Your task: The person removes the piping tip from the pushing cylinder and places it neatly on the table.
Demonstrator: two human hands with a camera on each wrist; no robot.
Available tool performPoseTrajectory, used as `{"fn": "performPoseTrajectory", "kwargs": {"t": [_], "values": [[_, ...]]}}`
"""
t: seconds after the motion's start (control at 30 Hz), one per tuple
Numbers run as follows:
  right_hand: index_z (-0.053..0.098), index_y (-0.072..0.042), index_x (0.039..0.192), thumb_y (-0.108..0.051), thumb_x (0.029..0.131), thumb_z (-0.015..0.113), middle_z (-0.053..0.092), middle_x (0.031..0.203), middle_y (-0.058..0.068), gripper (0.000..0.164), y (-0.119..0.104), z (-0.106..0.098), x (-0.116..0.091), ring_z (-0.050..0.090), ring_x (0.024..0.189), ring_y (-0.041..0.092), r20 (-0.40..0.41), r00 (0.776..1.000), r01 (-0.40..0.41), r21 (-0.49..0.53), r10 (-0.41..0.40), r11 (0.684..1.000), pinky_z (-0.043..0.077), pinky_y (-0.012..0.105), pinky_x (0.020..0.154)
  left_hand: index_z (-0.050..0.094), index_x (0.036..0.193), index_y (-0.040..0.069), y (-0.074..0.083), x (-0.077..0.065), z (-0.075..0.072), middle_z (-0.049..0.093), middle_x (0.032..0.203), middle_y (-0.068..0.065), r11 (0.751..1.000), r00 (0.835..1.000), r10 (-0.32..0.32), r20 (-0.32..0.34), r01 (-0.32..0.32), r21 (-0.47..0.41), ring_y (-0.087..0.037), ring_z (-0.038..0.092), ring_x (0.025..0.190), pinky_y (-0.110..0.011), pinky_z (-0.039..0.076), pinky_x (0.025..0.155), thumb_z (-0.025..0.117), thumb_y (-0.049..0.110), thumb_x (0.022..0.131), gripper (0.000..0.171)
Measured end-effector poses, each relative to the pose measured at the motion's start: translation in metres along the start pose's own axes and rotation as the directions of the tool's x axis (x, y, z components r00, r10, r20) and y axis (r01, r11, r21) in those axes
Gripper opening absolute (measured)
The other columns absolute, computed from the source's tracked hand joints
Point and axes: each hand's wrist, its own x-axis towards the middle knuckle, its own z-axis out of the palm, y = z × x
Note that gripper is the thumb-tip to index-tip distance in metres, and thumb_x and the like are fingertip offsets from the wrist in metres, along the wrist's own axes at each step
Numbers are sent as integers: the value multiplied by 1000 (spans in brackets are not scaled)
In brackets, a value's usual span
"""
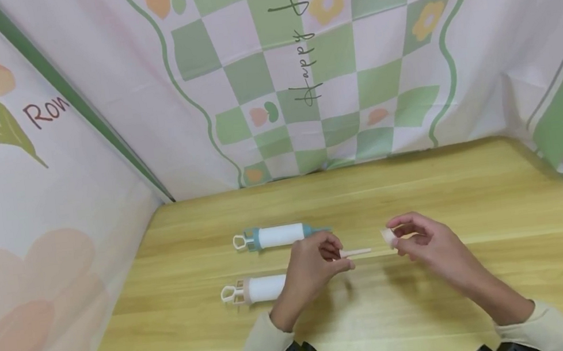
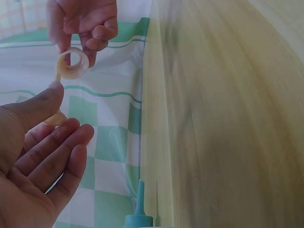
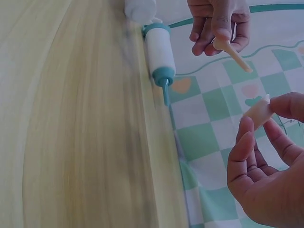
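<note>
While left hand (image 1: 312, 264) pinches the peach nozzle (image 1: 358, 252) and right hand (image 1: 432, 245) the pale ring (image 1: 389, 237), both pieces stay apart above the table (image 1: 187, 221) (light, stiff plastic, I'd judge), best held round the outside

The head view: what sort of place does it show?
Probably a small indoor workspace, screened by hangings: a wood-grain table, a checkered curtain hanging behind it, and a flower-printed curtain at the picture's left.
</note>
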Motion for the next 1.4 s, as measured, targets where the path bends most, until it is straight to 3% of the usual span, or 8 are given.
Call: {"fn": "performPoseTrajectory", "kwargs": {"t": [0.2, 0.33, 0.53, 0.73, 0.87, 1.17, 1.4], "values": [[57, -4, 128, -17, 98, 66, 58, 112, 17, 35, 2, -5, 0, 66, 82, 27, 12, 1000, -15, -49, 15, 999, 55, 34, 67, 67, 87, 5, -3, 4, 3, 65, 75, 9, 999, 1000, -16, 11, 16, 45, 0, 59, 68, -18, 52, 66, 88, 11, 75, 25], [59, -6, 126, -22, 97, 68, 59, 109, 15, 34, 5, -6, 1, 65, 78, 28, 11, 1000, -5, -138, 7, 990, 52, 31, 60, 68, 86, 6, -5, 7, 6, 64, 76, 10, 998, 1000, -29, 9, 28, 61, -1, 58, 71, -19, 51, 68, 90, 12, 74, 26], [65, -7, 118, -21, 93, 72, 64, 100, 6, 30, 13, -7, 5, 61, 73, 17, 23, 999, 48, -311, -43, 949, 50, 29, 55, 68, 85, 5, -8, 12, 8, 62, 74, 9, 995, 998, -51, 38, 48, 85, -2, 57, 70, -19, 50, 67, 91, 11, 72, 26], [67, -6, 113, -16, 88, 75, 66, 96, 6, 28, 16, -9, 9, 60, 69, 13, 43, 993, 115, -400, -107, 909, 50, 28, 55, 68, 81, 8, -8, 18, 15, 61, 71, 10, 986, 997, -57, 47, 49, 161, 0, 56, 66, -17, 48, 64, 92, 11, 70, 27], [68, -6, 112, -16, 88, 76, 66, 97, 6, 27, 22, -11, 11, 60, 70, 12, 66, 991, 132, -432, -115, 892, 50, 28, 57, 68, 80, 9, -7, 20, 24, 60, 68, 11, 976, 997, -71, 33, 63, 207, 3, 54, 64, -15, 46, 63, 93, 12, 68, 28], [67, -4, 115, -16, 88, 76, 67, 96, 6, 30, 38, -24, 7, 62, 72, 14, 57, 997, 63, -444, -42, 894, 49, 28, 55, 66, 79, 10, -8, 26, 51, 60, 66, 13, 988, 992, -126, 24, 124, 90, 3, 55, 60, -15, 46, 60, 92, 10, 70, 27], [67, -4, 111, -13, 88, 76, 66, 92, 4, 27, 43, -25, 10, 63, 72, 14, 82, 996, 66, -447, -32, 892, 50, 28, 56, 64, 76, 12, -15, 27, 60, 57, 64, 13, 972, 986, -168, 14, 163, 171, 1, 51, 57, -15, 44, 57, 93, 13, 70, 29]]}}
